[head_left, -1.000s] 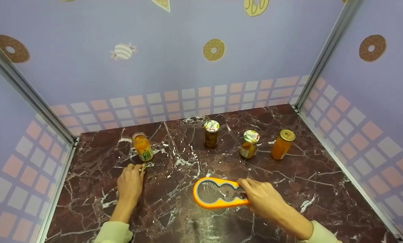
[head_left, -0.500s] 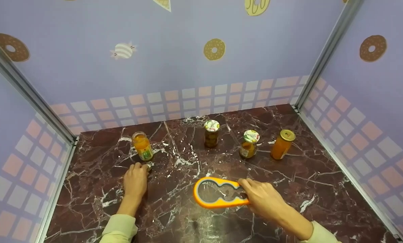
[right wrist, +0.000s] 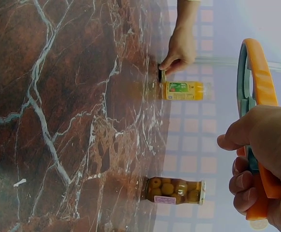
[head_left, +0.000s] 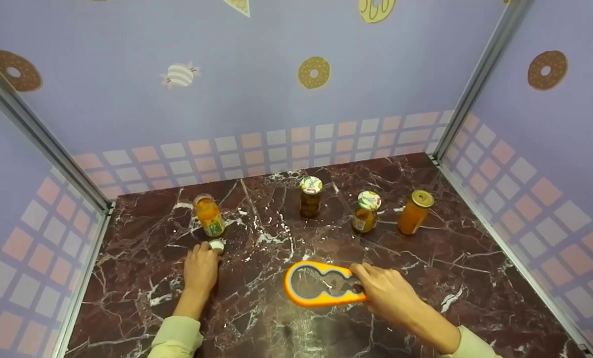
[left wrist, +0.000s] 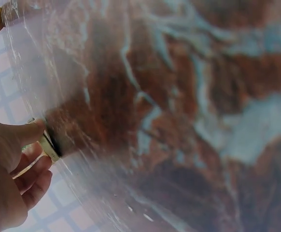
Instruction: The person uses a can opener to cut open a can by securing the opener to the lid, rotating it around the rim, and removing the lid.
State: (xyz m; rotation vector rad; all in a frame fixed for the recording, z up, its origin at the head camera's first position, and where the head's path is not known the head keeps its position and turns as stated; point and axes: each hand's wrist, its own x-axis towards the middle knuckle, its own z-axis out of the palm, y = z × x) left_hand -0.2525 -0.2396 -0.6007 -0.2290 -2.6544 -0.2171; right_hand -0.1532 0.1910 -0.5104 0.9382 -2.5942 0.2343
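A left hand (head_left: 200, 268) pinches a lid (head_left: 217, 245), seemingly touching the tabletop (head_left: 127, 298), just in front of an upright, uncovered jar (head_left: 210, 219); the right hand (head_left: 388, 288), farther from that jar, grips an opener (head_left: 326, 300), its loop pointing left.

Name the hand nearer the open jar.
Left. The left hand pinches a lid just in front of the open jar; the right hand, holding an opener, is farther off to its right.
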